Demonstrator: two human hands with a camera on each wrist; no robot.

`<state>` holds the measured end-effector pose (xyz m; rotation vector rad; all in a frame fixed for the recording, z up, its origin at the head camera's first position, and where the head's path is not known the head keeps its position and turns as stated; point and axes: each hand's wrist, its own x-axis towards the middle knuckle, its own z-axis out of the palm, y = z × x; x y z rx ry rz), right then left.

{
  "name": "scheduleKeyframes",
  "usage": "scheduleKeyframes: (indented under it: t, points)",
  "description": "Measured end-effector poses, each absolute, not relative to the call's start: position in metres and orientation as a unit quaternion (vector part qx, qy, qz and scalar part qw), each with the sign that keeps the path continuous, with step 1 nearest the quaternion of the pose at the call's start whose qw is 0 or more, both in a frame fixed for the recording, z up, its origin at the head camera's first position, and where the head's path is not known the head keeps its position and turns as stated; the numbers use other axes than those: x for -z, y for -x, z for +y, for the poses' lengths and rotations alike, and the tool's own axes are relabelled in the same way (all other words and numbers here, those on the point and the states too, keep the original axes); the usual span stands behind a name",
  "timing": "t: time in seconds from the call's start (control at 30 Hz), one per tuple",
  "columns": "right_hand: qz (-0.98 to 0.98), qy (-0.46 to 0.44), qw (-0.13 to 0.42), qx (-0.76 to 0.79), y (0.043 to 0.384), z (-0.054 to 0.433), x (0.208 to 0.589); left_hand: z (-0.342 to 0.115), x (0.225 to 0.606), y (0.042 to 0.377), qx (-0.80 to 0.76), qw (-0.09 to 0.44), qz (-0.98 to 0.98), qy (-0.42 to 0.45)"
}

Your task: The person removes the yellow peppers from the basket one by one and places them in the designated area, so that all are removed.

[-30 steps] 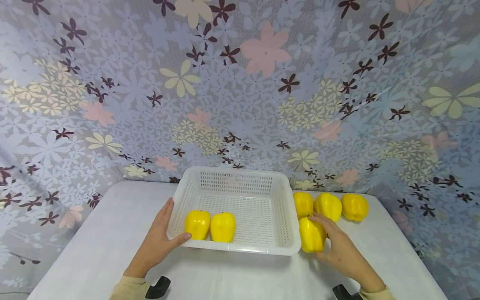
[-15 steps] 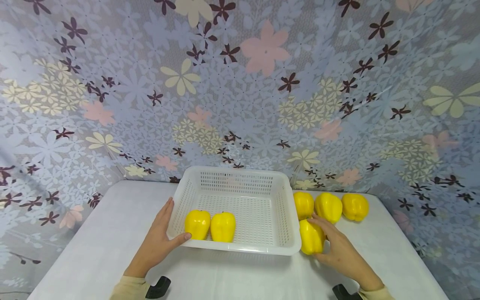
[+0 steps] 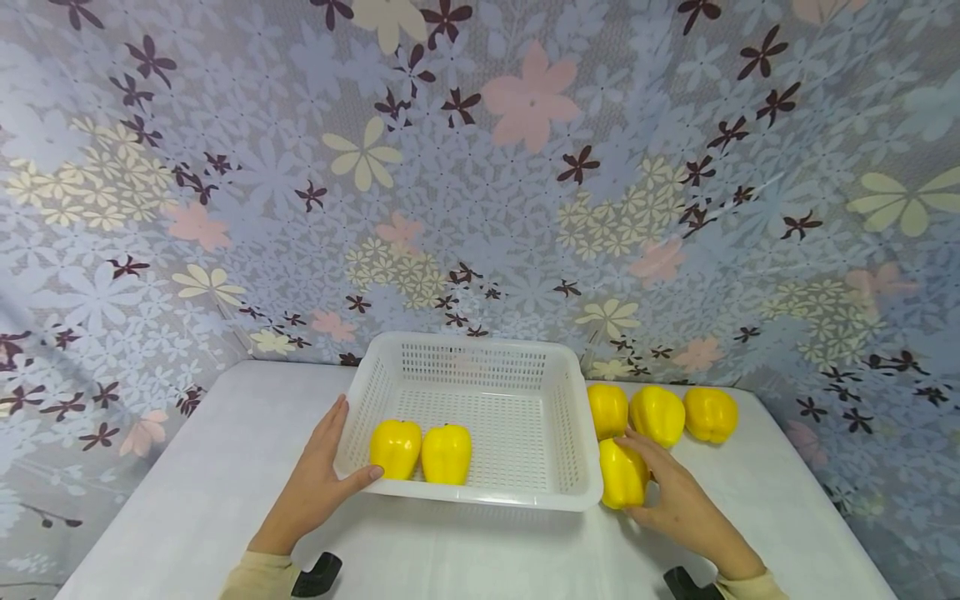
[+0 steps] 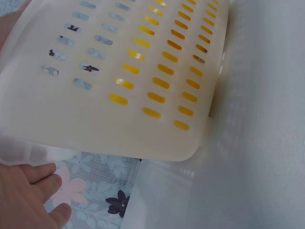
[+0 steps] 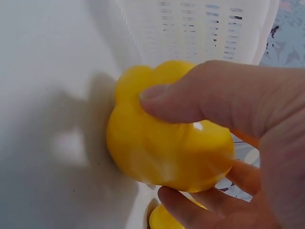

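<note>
Roughly a third in, judging by the count: two yellow bell peppers sit in the white slotted basket (image 3: 517,498), four are outside it. The inside pair, left pepper (image 3: 395,448) and right pepper (image 3: 446,454), stand side by side near the front wall, toward the left corner; the back and right of the basket floor are bare.

Right hand (image 3: 678,498) has its fingers curled round the gripped pepper (image 3: 622,473), thumb opposite, pinching it just outside the basket's right front corner. Can't tell whether it's clear of the counter (image 3: 450,554) or resting on it.

Left hand (image 3: 318,477) braces the left front corner: fingers extended along the outer side wall, thumb spread away over the front rim.

Remaining, apparently: the gripped one, plus the near pepper (image 3: 607,410), middle pepper (image 3: 657,415) and far pepper (image 3: 711,414), lined up rightward from the basket's right wall, none of them in hand.
</note>
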<state>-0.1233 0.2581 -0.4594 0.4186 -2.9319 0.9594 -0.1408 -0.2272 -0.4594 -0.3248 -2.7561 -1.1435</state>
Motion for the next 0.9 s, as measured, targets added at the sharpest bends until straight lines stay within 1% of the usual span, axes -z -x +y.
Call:
scheduleKeyframes:
  t: [0.5,0.9]
  points:
    - [-0.946,-0.141,0.015,-0.292,0.1249,0.2579,0.4572,-0.2271,0.46,0.1408,0.382,0.072,-0.915,0.11]
    - [-0.952,-0.12,0.008,-0.283,0.1244,0.2569,0.457,-0.2267,0.4555,0.1389,0.377,0.077,-0.916,0.117]
